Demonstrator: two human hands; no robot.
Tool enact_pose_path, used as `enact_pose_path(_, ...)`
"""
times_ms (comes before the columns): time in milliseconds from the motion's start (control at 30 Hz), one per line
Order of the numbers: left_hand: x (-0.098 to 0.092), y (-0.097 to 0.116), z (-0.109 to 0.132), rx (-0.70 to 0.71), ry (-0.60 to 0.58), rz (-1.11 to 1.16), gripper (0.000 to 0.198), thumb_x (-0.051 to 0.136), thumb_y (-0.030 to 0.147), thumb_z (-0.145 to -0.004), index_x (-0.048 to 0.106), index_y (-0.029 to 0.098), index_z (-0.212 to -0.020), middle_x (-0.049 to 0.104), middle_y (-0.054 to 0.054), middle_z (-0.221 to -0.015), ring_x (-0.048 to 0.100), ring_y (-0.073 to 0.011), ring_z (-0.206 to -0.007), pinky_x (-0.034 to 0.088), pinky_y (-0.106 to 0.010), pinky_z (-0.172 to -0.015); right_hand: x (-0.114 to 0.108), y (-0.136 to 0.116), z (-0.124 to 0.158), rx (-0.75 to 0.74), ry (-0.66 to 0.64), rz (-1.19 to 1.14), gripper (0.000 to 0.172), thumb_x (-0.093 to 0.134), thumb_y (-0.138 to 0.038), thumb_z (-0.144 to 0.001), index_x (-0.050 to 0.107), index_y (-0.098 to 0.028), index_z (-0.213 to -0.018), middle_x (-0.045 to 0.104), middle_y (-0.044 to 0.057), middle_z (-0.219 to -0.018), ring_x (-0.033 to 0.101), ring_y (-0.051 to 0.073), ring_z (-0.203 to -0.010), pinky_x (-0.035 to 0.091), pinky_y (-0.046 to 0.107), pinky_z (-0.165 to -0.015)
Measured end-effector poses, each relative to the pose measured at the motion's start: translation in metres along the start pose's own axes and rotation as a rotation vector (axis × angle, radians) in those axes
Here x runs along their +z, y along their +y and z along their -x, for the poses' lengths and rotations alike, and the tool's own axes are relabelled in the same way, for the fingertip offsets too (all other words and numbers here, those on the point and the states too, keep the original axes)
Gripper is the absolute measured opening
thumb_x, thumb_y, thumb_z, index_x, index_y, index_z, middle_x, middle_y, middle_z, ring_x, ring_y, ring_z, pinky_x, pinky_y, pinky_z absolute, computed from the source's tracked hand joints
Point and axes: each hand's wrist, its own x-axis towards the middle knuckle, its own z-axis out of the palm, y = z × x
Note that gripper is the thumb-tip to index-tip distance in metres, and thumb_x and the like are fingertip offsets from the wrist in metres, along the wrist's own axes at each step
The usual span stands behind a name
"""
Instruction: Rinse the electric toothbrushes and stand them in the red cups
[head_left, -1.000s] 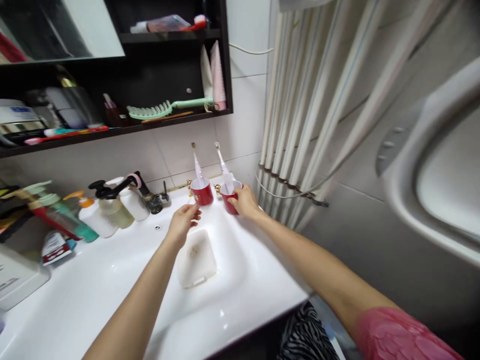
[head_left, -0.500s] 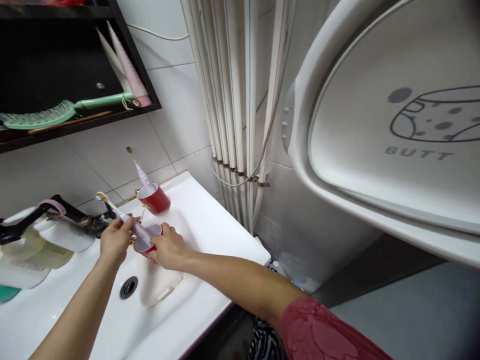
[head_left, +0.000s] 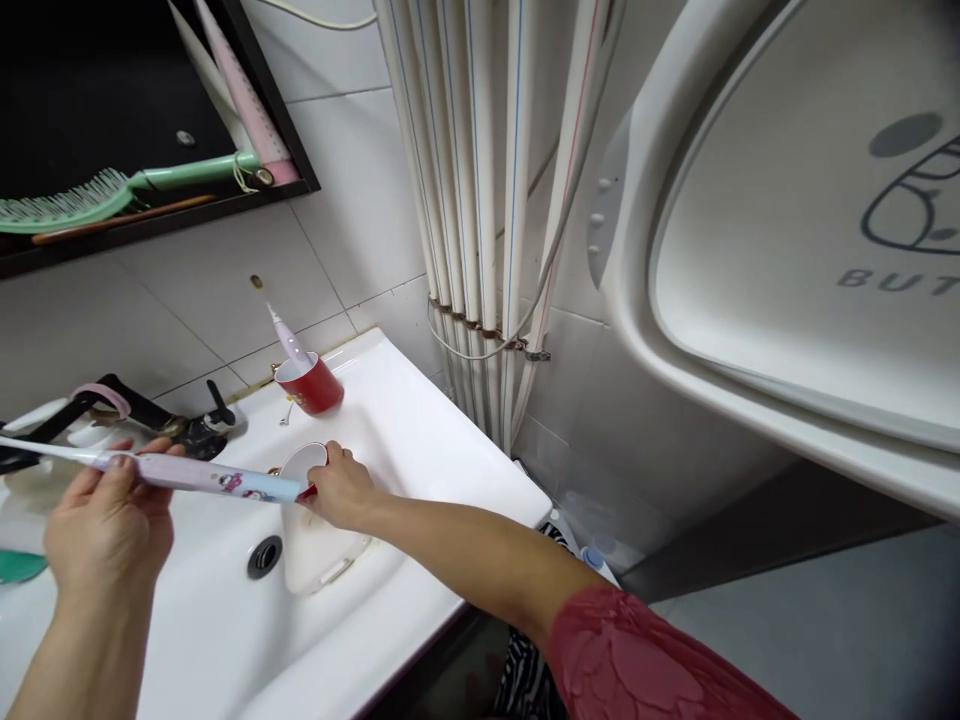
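Note:
My left hand (head_left: 109,525) is closed round a pink electric toothbrush (head_left: 202,478), held level over the white sink basin (head_left: 217,620) with its head pointing left. My right hand (head_left: 341,490) grips a red cup (head_left: 306,468) with a white inside, held over the basin beside a white soap-dish-like object (head_left: 319,555). A second red cup (head_left: 311,385) stands on the back of the sink with another toothbrush (head_left: 281,330) upright in it.
A black tap (head_left: 187,430) sits at the sink's back, bottles to its left. The drain (head_left: 264,556) lies in the basin. A dark shelf (head_left: 150,225) carries a green comb (head_left: 112,195). White pipes (head_left: 487,200) run down the wall; a white tub (head_left: 787,230) hangs at right.
My right hand took the right cup from the sink's back and brought it over the basin. My left hand pulled the toothbrush out of it and swung it level to the left.

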Motion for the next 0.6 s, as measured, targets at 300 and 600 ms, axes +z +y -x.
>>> enact_pose_path(300, -0.019, -0.042, 0.012, -0.355, 0.032, 0.303, 0.011, 0.04, 0.016, -0.069, 0.05, 0.019, -0.066, 0.059, 0.006, -0.055, 0.054, -0.0101, -0.065, 0.039, -0.027, -0.077, -0.032, 0.003, 0.006, -0.011, -0.004, -0.244, 0.025, 0.03, -0.02, -0.073, 0.046, -0.016, -0.092, 0.046, 0.009, -0.098, 0.045, 0.015, -0.089, 0.038, 0.028, -0.073)
enact_pose_path(600, -0.024, -0.07, 0.005, -0.45, -0.153, 0.465, 0.019, 0.051, 0.021, -0.062, 0.049, 0.013, -0.079, 0.058, -0.003, -0.067, 0.055, -0.0117, -0.061, 0.043, -0.027, -0.063, -0.009, -0.02, 0.018, 0.13, -0.514, -0.823, 0.019, 0.036, -0.036, -0.07, 0.038, -0.016, -0.071, 0.043, -0.004, -0.056, 0.041, 0.003, -0.037, 0.033, 0.016, -0.034)
